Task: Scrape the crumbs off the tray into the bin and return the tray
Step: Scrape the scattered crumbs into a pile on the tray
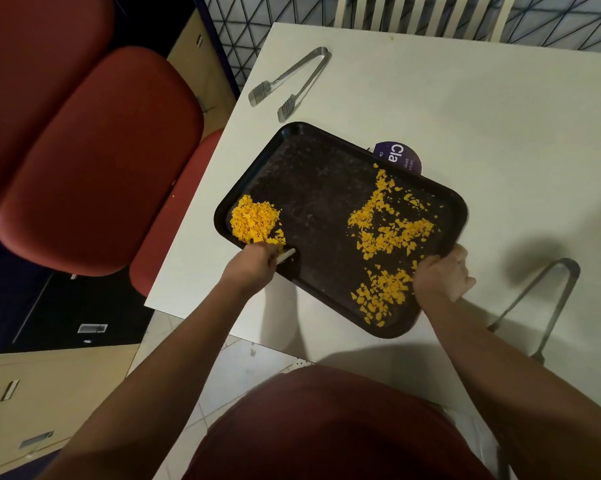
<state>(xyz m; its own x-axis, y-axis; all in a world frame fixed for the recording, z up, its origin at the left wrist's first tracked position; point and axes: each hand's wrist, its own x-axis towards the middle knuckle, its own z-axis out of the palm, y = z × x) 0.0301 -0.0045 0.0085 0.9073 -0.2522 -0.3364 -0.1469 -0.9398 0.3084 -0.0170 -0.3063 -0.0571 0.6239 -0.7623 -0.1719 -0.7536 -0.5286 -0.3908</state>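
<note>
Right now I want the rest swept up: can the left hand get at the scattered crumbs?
Probably yes. The left hand holds a scraper by the pile, and bare tray lies between it and the scattered crumbs.

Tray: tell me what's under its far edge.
A purple round sticker on the table pokes out from under the tray. White letters "Cla" show; the rest of it is covered.
</note>
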